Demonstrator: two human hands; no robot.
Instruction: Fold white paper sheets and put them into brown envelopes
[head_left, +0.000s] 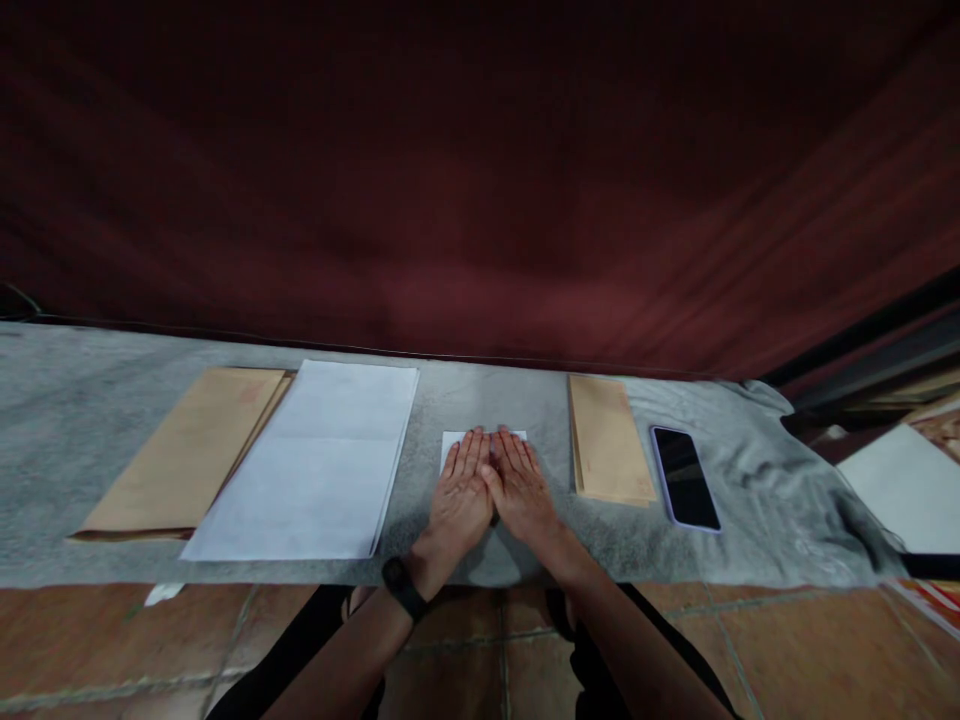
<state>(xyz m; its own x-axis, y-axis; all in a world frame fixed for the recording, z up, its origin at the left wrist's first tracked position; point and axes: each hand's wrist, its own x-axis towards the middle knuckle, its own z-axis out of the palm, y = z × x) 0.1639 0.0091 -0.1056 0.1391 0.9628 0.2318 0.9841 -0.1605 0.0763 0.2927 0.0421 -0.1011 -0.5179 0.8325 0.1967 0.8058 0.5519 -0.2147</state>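
A small folded white paper [452,443] lies on the grey cloth-covered table [75,420] straight ahead. My left hand [459,495] lies flat on it with fingers stretched out and together. My right hand [519,485] rests flat beside it on the same paper, thumbs touching. Most of the paper is hidden under both hands. A black band sits on my left wrist.
A stack of white sheets [315,460] lies left of my hands, with brown envelopes [187,450] further left. Right of my hands are more brown envelopes [607,440] and a dark-screened phone [684,478]. A dark red curtain [480,170] hangs behind the table. Tiled floor below.
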